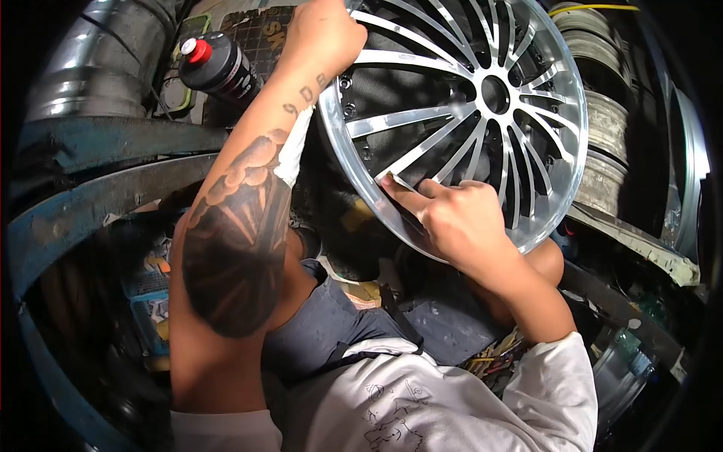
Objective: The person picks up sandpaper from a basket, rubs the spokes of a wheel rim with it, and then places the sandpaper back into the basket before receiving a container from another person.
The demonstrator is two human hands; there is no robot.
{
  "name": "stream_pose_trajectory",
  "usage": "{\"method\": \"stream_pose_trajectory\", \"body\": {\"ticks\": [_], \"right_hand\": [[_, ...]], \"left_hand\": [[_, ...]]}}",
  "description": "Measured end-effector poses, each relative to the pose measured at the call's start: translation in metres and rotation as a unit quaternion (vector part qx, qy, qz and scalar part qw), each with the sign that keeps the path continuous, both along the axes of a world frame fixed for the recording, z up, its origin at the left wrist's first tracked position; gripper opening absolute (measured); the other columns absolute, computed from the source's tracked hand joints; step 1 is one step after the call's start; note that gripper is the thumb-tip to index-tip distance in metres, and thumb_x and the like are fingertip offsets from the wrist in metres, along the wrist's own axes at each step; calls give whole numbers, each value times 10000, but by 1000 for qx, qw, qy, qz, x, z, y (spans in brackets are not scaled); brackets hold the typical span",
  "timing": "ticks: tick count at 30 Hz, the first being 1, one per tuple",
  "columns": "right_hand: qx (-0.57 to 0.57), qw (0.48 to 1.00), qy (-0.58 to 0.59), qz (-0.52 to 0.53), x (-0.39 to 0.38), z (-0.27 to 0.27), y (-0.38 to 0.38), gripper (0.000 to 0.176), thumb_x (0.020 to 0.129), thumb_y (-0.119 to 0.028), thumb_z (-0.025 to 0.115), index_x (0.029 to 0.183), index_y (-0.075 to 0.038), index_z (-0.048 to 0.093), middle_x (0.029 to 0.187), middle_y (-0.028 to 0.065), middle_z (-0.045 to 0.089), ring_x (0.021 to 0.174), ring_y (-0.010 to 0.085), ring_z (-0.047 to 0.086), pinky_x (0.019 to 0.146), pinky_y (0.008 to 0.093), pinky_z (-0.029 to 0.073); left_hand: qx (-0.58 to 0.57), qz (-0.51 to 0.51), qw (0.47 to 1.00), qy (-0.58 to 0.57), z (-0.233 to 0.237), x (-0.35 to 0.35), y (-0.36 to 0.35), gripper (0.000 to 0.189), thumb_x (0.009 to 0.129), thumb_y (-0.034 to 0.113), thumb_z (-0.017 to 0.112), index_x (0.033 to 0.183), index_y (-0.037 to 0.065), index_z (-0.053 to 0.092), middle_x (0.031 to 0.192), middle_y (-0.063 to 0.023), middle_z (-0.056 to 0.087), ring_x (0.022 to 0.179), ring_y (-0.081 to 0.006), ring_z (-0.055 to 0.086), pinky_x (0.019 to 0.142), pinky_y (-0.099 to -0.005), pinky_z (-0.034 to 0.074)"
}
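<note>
A multi-spoke metal wheel rim (463, 66) with polished spokes and dark gaps is tilted in front of me, above my knees. At its upper left edge, my left hand (324, 34) is closed with the fingers wrapped round the rim's edge. My right hand (459, 218) lies at the lower left of the wheel; its index finger presses a small, thin piece against the outer end of a spoke, near the lip. What that piece is cannot be made out. The other fingers of my right hand are curled.
A dark bottle with a red and white cap (218, 68) stands at the upper left, beside a large metal cylinder (98, 60). Stacked wheels (602, 124) are at the right. Blue metal bars (98, 196) run along the left; blue baskets (147, 301) sit below.
</note>
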State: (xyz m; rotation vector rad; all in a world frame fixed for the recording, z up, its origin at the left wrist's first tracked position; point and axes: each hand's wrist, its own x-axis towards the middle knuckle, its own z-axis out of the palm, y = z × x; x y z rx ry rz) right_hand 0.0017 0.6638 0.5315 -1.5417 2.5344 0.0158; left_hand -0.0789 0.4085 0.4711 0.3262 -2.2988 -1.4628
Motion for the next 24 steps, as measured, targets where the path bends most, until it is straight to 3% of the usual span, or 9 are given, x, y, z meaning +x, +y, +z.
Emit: {"method": "stream_pose_trajectory", "body": {"ticks": [10, 16, 17, 20, 21, 24], "right_hand": [[28, 999, -15, -23, 2, 8, -2, 476, 849, -180, 629, 1311, -241, 726, 757, 41, 636, 541, 222, 657, 536, 378, 525], [51, 998, -11, -20, 4, 23, 2, 447, 825, -175, 644, 1261, -199, 739, 751, 27, 628, 563, 208, 663, 556, 339, 518], [14, 999, -9, -35, 5, 31, 1, 429, 822, -176, 645, 1239, -190, 747, 738, 23, 620, 567, 208, 665, 576, 327, 517], [-11, 999, -11, -34, 6, 20, -2, 409, 829, -173, 641, 1222, -188, 749, 729, 22, 615, 572, 210, 658, 586, 336, 513], [-18, 999, -2, -29, 7, 1, -1, 427, 829, -163, 637, 1242, -186, 744, 731, 24, 613, 586, 211, 651, 589, 350, 504], [17, 998, -45, -46, 10, 17, 3, 463, 827, -149, 633, 1278, -185, 730, 747, 32, 620, 578, 222, 643, 589, 357, 506]], "left_hand": [[-11, -7, 1000, 27, -8, -3, -2, 462, 898, 6, 517, 1342, 94, 607, 1008, -266, 706, 985, -392, 725, 841, -425, 542], [-3, -17, 1000, 14, -7, -2, -4, 442, 916, 11, 494, 1335, 91, 609, 998, -255, 707, 958, -382, 726, 814, -416, 538], [-7, -23, 1000, 14, -8, 0, -3, 437, 920, 13, 490, 1333, 93, 608, 993, -254, 708, 950, -382, 726, 806, -419, 538], [-9, 2, 993, -120, 19, 3, 3, 409, 928, 26, 505, 1318, 99, 606, 968, -254, 705, 926, -386, 726, 786, -432, 539], [-6, -16, 1000, -2, 8, 1, 2, 393, 934, 38, 514, 1311, 107, 598, 965, -262, 703, 933, -402, 724, 787, -444, 541], [0, -10, 1000, 11, -2, 0, 0, 370, 937, 44, 514, 1293, 102, 596, 969, -268, 703, 939, -419, 719, 785, -450, 540]]}}
